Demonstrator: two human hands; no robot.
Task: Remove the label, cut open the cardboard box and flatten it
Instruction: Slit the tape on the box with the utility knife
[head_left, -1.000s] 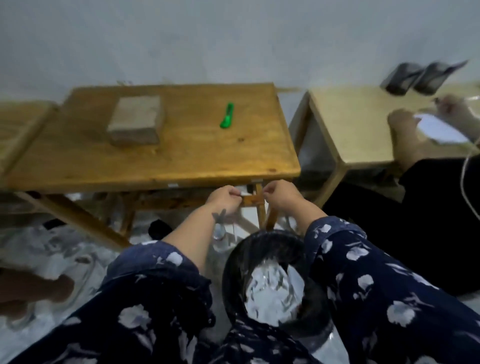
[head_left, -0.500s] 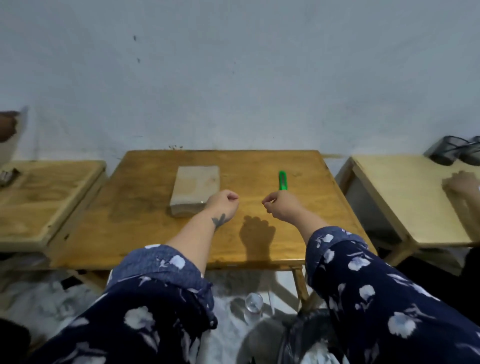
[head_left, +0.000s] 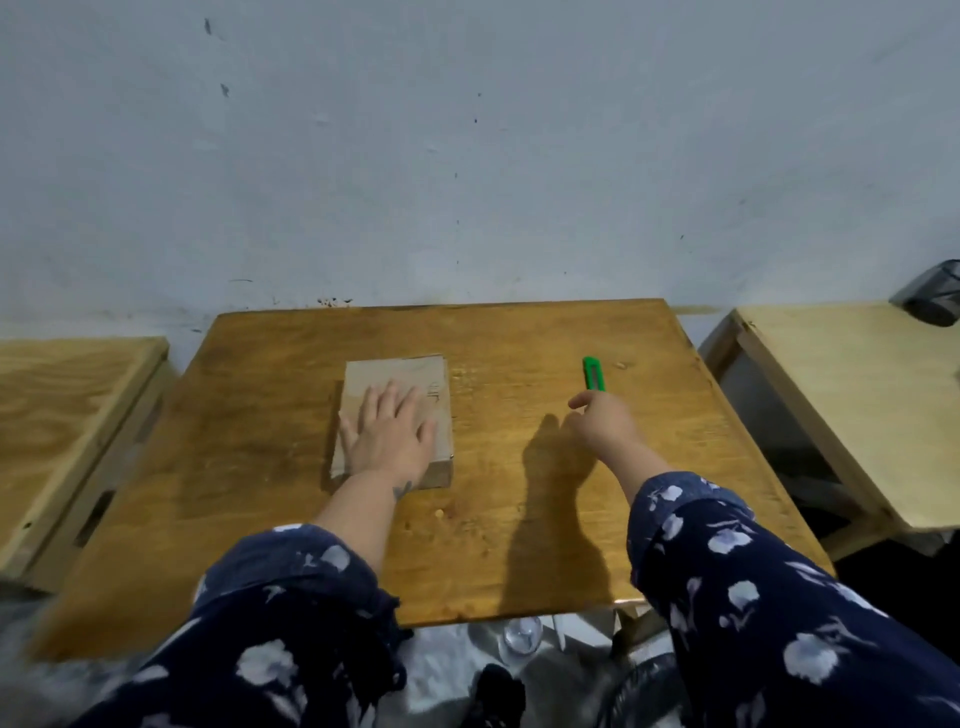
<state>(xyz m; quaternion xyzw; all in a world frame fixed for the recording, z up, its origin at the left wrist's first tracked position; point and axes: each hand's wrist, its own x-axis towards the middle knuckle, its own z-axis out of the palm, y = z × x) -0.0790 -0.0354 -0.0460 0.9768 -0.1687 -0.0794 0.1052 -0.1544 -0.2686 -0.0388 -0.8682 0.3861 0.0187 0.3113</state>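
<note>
A small brown cardboard box (head_left: 410, 376) lies flat on the middle of the wooden table (head_left: 519, 519). My left hand (head_left: 390, 435) rests flat on top of the box with its fingers spread. A green utility knife (head_left: 593, 372) lies on the table to the right of the box. My right hand (head_left: 602, 422) hovers just in front of the knife's near end, fingers loosely curled, one finger pointing left; it holds nothing. No label shows on the visible part of the box.
A second wooden table (head_left: 57, 415) stands at the left and a paler one (head_left: 857, 405) at the right, with a dark object (head_left: 935, 301) on its far corner. A black-lined bin (head_left: 639, 696) sits on the floor below the table's front edge. The wall is close behind.
Both hands rose from under the table's front edge onto its top. My left hand opened and settled flat on the box. My right hand moved up to the knife.
</note>
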